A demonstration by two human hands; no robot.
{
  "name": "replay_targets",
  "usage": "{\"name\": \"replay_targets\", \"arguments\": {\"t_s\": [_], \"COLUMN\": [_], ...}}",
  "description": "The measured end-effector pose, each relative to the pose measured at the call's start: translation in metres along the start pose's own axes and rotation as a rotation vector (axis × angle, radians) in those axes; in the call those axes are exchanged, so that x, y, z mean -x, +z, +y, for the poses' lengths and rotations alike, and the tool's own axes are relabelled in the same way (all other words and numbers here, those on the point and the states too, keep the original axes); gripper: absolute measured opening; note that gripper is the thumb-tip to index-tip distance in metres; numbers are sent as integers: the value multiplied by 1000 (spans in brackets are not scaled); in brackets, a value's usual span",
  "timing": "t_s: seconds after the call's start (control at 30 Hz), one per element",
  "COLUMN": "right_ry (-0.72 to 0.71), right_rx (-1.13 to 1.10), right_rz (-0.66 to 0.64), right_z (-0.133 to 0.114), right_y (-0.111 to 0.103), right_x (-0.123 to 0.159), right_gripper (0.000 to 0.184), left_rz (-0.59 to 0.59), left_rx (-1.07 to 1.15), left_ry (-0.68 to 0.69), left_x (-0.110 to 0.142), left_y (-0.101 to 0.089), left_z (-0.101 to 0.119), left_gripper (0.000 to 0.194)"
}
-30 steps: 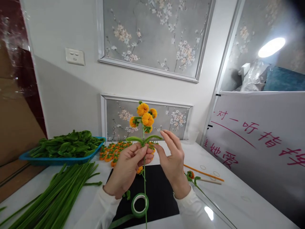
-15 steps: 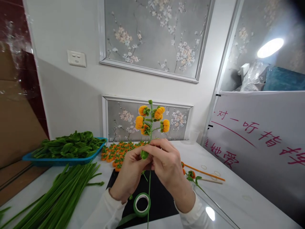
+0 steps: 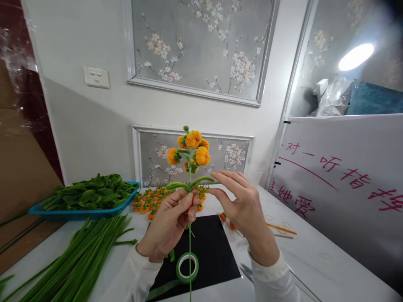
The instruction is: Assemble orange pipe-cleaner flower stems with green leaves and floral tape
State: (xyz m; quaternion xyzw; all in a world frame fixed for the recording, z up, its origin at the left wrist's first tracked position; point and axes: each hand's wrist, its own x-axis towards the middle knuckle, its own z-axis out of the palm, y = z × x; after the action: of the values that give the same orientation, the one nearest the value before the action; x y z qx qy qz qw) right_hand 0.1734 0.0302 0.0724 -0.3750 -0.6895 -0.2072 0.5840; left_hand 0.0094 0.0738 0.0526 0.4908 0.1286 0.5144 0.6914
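Observation:
My left hand (image 3: 171,218) pinches the thin green stem of an upright artificial flower branch (image 3: 190,167), just below two long fuzzy green leaves (image 3: 178,185). Several orange pumpkin-shaped blooms (image 3: 202,156) and a green bud at the tip crown the branch. To the right, my right hand (image 3: 242,205) is open, thumb and fingers apart, its fingertips close to the right-hand leaf; whether they touch it I cannot tell. Beneath the hands, a roll of green tape (image 3: 187,268) rests on a black mat (image 3: 214,251), with the stem passing in front of it.
On the left stands a blue tray (image 3: 85,214) of fuzzy green leaves, with a bundle of long green stems (image 3: 75,256) before it. Many small orange pieces (image 3: 146,203) lie behind my hands. An orange rod (image 3: 281,228) and scissors (image 3: 247,272) are at right.
My right hand has come off the branch and moved right, opening. The left hand keeps hold of the stem. The branch has turned and shifted left, and two leaves now spread at its sides.

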Motion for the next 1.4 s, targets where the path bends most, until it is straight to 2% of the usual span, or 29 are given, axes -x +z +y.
{"name": "replay_targets", "arguments": {"t_s": [0.07,0.17,0.23,0.37,0.57,0.67,0.73,0.83,0.87,1.0,1.1,1.17,1.23,1.3,1.4], "right_ry": [11,46,51,34,-1,7,32,77,82,53,15,4,14,58,137], "right_rx": [17,37,85,124,215,225,235,289,309,279,205,157,88,28,-12], "right_rz": [19,54,99,174,198,217,197,154,136,32,-51,-65,-43,12,116], "right_z": [3,2,-1,-7,-5,-7,-11,-23,-28,-50,-56,-55,-50,-44,-34], "right_y": [6,19,25,28,32,36,36,34,33,29,27,26,24,20,15], "right_x": [1,4,5,6,9,9,6,1,0,2,7,9,10,9,7], "right_gripper": [27,18,19,18,17,18,19,40,41,27,19,20,19,19,18], "left_rz": [4,0,-13,-25,-21,-5,35,117,148,207,246,221,135,54,38], "left_rx": [20,26,22,20,22,11,-4,-57,-74,-108,-146,-157,-150,-169,-187], "left_ry": [-13,-39,-49,-44,-57,-49,-24,47,74,79,32,25,41,25,9], "left_x": [1,1,1,2,2,2,1,-5,-8,-14,-14,-13,-12,-10,-6], "left_y": [3,6,7,6,7,11,11,4,1,-7,-8,-10,-14,-18,-21], "left_z": [0,-1,-2,-3,-5,1,10,28,33,41,38,33,29,26,25], "left_gripper": [16,17,16,14,16,18,16,7,8,17,11,7,12,16,20]}}
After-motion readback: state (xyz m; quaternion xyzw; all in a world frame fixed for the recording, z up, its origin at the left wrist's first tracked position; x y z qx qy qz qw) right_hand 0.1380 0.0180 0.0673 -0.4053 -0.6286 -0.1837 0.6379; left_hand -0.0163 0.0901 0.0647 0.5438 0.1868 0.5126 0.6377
